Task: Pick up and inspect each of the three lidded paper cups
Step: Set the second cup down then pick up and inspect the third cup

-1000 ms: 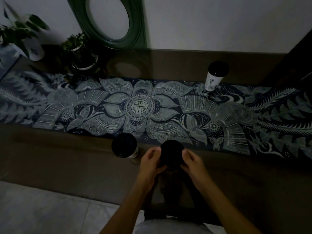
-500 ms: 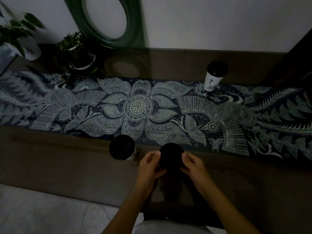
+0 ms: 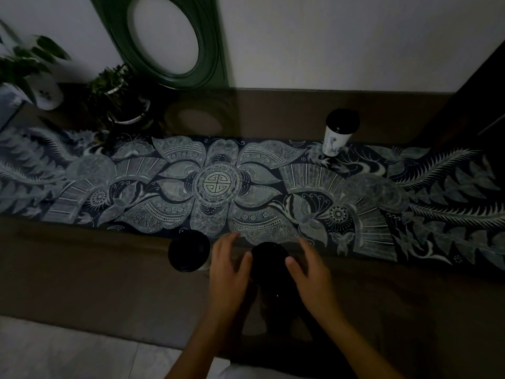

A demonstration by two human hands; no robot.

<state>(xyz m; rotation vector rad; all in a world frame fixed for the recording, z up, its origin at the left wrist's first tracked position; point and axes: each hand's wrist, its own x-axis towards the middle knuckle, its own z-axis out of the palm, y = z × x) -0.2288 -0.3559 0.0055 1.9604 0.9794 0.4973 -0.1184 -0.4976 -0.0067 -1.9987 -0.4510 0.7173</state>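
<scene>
Three white paper cups with black lids stand on a brown table (image 3: 82,269). One cup (image 3: 269,259) is near the front edge, between my hands. My left hand (image 3: 228,272) is on its left and my right hand (image 3: 311,272) on its right. Both have their fingers spread apart, with the thumbs close to the lid's rim; the cup's wall is hidden in the dark below the lid. A second cup (image 3: 188,254) stands just left of my left hand. The third cup (image 3: 338,132) stands far back right on the patterned runner (image 3: 216,184).
Two potted plants (image 3: 114,88) (image 3: 27,67) stand at the back left. A green oval frame (image 3: 164,36) leans on the wall behind. A dark cabinet side (image 3: 470,91) rises at the right. The table's front edge drops to pale floor (image 3: 54,351).
Both hands were wrapped around the near cup; now their fingers have spread away from it. The view has shifted slightly.
</scene>
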